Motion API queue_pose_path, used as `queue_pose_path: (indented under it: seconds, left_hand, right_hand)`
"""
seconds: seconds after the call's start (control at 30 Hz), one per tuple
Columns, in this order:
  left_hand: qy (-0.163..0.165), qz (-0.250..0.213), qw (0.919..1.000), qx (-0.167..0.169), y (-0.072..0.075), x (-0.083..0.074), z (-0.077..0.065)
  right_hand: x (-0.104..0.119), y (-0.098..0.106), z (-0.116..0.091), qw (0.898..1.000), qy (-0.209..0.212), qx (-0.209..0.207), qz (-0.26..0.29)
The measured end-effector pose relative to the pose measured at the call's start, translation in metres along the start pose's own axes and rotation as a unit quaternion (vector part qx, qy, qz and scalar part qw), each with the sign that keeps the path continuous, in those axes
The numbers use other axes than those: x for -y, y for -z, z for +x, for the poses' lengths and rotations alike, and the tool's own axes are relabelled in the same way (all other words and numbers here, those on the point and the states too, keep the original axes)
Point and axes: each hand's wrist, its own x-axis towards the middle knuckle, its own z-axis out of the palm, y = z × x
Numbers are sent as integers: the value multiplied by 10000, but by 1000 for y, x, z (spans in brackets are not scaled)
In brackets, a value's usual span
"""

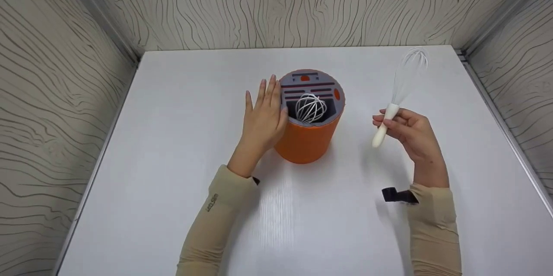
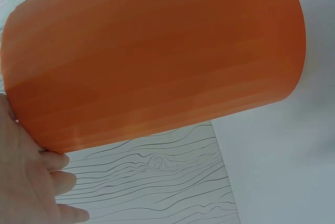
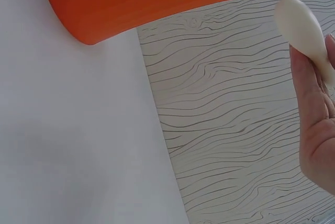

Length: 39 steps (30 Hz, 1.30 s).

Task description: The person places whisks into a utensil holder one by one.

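Note:
An orange round utensil holder point(image 1: 304, 144) with a grey slotted top stands upright on the white table. In its large front compartment sits a whisk point(image 1: 311, 108), wire loops up, its lower part hidden inside. My left hand point(image 1: 264, 120) rests against the holder's left side near the rim, fingers straight. To the right of the holder, my right hand point(image 1: 414, 131) pinches a second whisk point(image 1: 391, 114) by its white handle, wire end pointing up and away. That handle's rounded end point(image 3: 301, 28) shows in the right wrist view, while its wires are out of that view.
The white tabletop point(image 1: 142, 159) spreads around the holder. Wood-grain patterned panels point(image 1: 276, 6) enclose it at the back and both sides. Metal edging point(image 1: 99, 159) runs along the table's left side. A black strap point(image 1: 397, 195) sticks out from the right sleeve.

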Motion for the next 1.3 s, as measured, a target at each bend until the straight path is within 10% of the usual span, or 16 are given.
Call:
queue_pose_path:
  seconds: [1.3]
  left_hand:
    - [73,0,9999,144,0,-1,1]
  right_hand:
    - [24,-71,7,9967,776,-226,-115]
